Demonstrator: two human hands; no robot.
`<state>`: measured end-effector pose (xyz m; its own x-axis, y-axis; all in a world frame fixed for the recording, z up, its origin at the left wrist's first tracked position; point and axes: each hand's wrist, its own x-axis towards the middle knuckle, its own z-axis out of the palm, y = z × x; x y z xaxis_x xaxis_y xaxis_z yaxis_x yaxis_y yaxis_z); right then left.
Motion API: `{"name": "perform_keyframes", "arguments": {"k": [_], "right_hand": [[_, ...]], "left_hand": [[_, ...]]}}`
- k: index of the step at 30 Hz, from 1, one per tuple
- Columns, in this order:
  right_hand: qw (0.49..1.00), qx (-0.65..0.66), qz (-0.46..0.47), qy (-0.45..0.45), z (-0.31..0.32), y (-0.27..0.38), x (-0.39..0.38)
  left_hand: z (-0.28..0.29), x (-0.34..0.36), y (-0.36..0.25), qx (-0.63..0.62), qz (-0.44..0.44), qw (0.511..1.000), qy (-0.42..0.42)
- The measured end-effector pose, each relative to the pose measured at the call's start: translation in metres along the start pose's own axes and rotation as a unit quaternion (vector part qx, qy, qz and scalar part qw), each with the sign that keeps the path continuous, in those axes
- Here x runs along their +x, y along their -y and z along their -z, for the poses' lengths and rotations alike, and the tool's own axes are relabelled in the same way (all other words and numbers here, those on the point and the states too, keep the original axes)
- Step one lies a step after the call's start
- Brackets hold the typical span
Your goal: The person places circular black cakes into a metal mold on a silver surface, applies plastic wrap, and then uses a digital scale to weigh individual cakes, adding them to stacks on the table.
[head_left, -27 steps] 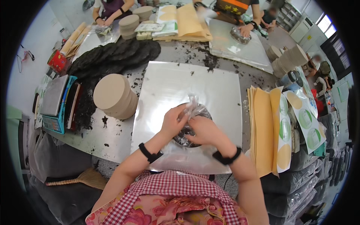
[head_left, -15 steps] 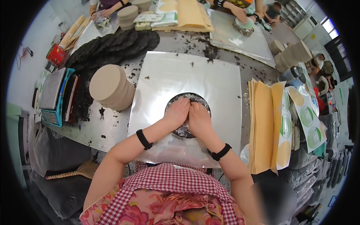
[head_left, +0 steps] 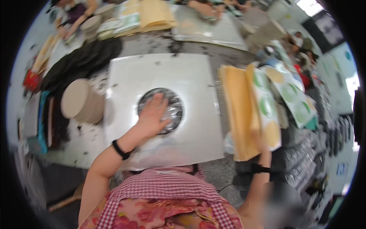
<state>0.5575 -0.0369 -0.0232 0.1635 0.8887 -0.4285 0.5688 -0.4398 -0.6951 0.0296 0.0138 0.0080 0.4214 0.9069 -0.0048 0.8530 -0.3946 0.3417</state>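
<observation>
My left hand [head_left: 152, 116] lies with fingers outstretched on a round, dark cake in crinkled clear plastic [head_left: 175, 116], at the middle of a shiny, pale square sheet [head_left: 194, 76]. My right hand [head_left: 258, 141] is off to the right, blurred at the folded tan paper [head_left: 236, 103]; its fingers cannot be made out, nor whether they grip the paper. Beside that paper lie white sheets with green and tan round labels [head_left: 288, 89].
A stack of beige discs [head_left: 78, 99] stands left of the sheet, near a blue-edged scale [head_left: 40, 126] and a pile of black flat cakes [head_left: 76, 61]. More disc stacks [head_left: 263, 34] stand at the back. Co-workers' arms [head_left: 204, 9] show across the table.
Both hands were together on the wrapped cake. My left hand has flattened on it, while my right hand has left it for the paper at the right. The view has shifted.
</observation>
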Motion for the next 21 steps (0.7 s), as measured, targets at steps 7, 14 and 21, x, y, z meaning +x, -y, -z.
{"name": "perform_keyframes", "arguments": {"k": [7,14,21], "right_hand": [[0.787,-0.520,0.102,-0.316,0.032,0.060,0.050],[0.822,-0.396,0.132,-0.388,0.018,0.011,0.129],[0.712,-0.467,0.266,-0.452,0.017,0.034,0.103]], "left_hand": [[-0.005,0.009,0.000,0.029,-0.007,1.000,-0.007],[0.000,0.005,-0.002,0.028,-0.012,1.000,-0.006],[-0.003,0.005,-0.001,0.025,-0.013,0.999,-0.037]]}}
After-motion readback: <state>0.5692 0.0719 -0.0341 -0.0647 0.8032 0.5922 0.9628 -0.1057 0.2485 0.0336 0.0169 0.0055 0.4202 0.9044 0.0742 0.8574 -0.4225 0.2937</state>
